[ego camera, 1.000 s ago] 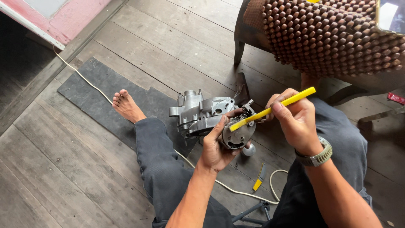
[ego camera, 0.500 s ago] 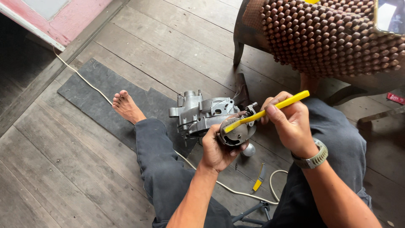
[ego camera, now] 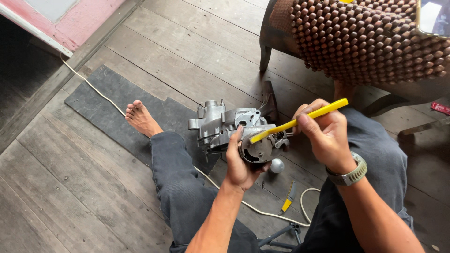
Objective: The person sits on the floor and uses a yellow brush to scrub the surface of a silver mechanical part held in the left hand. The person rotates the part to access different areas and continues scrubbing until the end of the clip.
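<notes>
Yellow plastic was what caught the eye: the long flat handle of a tool (ego camera: pixel 300 121) pinched in the person's right hand (ego camera: pixel 323 136), fingers closed tight round its upper end. Over the last second it had tipped lower and slid a little leftward, so that its working end now lay across the round face of the engine part (ego camera: pixel 234 133) rather than poised above it. To me that read as the tool being brought to bear on the housing, not lifted away.

His left hand (ego camera: pixel 241 161) had scarcely shifted; it cupped the round end of the casting from below, thumb up along the rim, firmly closed on it. That grey cast-metal piece, dull and lumpy with bosses and ribs, sat between the knees, over the dark rubbery mat (ego camera: pixel 108 105) spread on the weathered floorboards (ego camera: pixel 70 197).

Just below the part lay a small shiny round knob (ego camera: pixel 277 165), and near it a short yellow-handled tool (ego camera: pixel 288 198). A pale cord (ego camera: pixel 262 212) snaked across the planks. Behind stood a chair (ego camera: pixel 370 37) covered in brown wooden beads. A bare foot (ego camera: pixel 140 119) rested on the mat, and a grey watch (ego camera: pixel 349 174) circled the right wrist.
</notes>
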